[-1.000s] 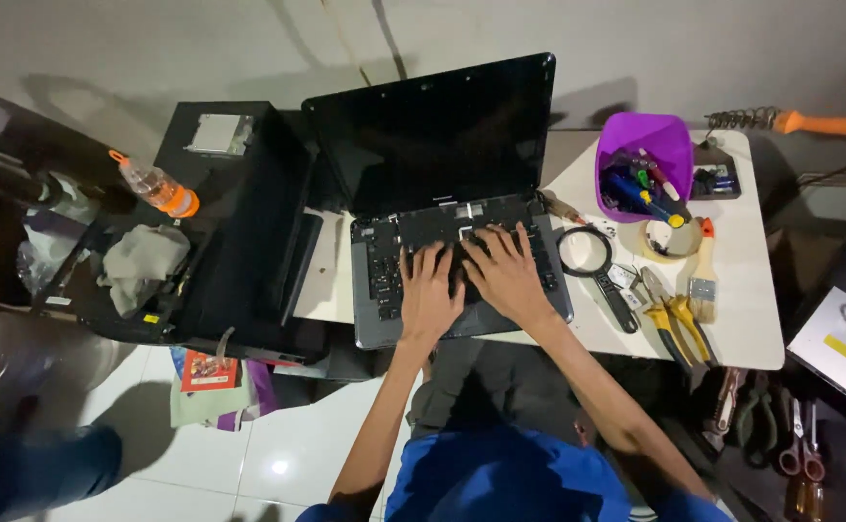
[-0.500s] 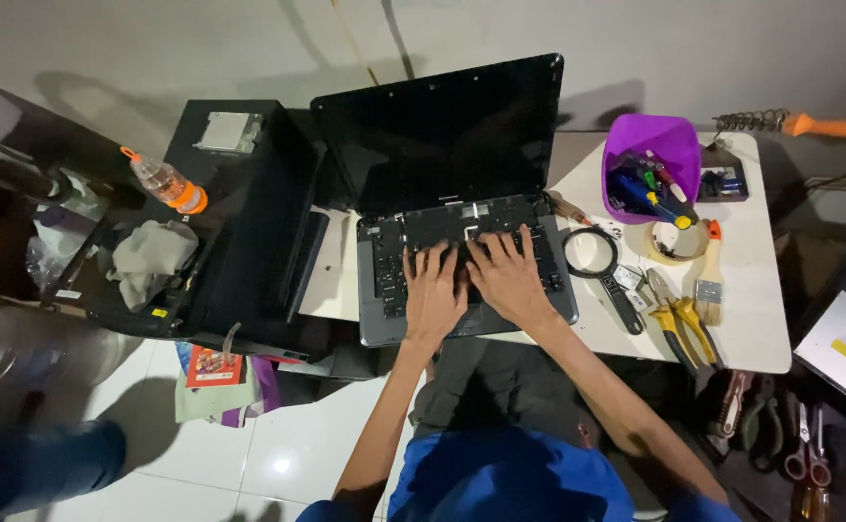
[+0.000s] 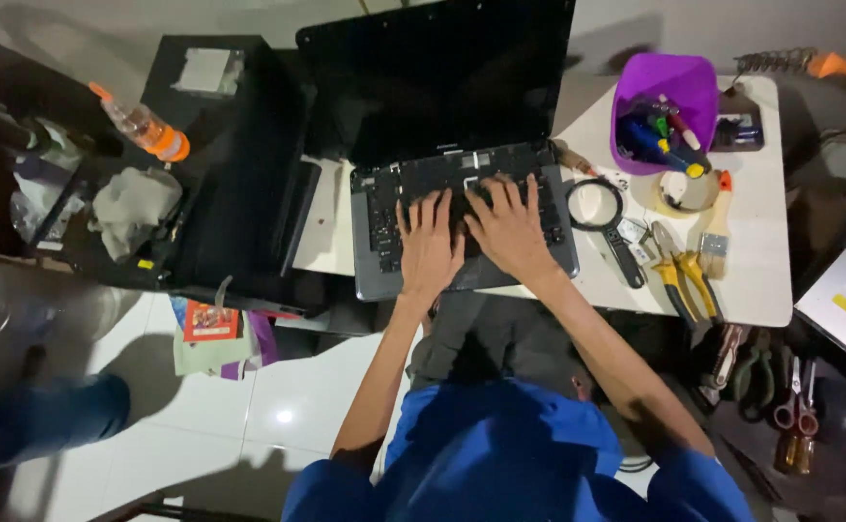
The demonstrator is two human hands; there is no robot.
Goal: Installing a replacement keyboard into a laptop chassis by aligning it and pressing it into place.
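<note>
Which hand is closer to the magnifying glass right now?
The right hand. It rests on the laptop keyboard just left of the magnifying glass; the left hand lies farther left on the keys, beyond the right one.

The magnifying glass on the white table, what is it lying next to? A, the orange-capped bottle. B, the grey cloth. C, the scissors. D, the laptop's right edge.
D: the magnifying glass lies flat beside the right edge of the laptop, near the right hand.

Magnifying glass [image 3: 596, 205] and pliers [image 3: 682, 280] seemingly crowd table [image 3: 761, 290] right of laptop [image 3: 462, 208].
</note>
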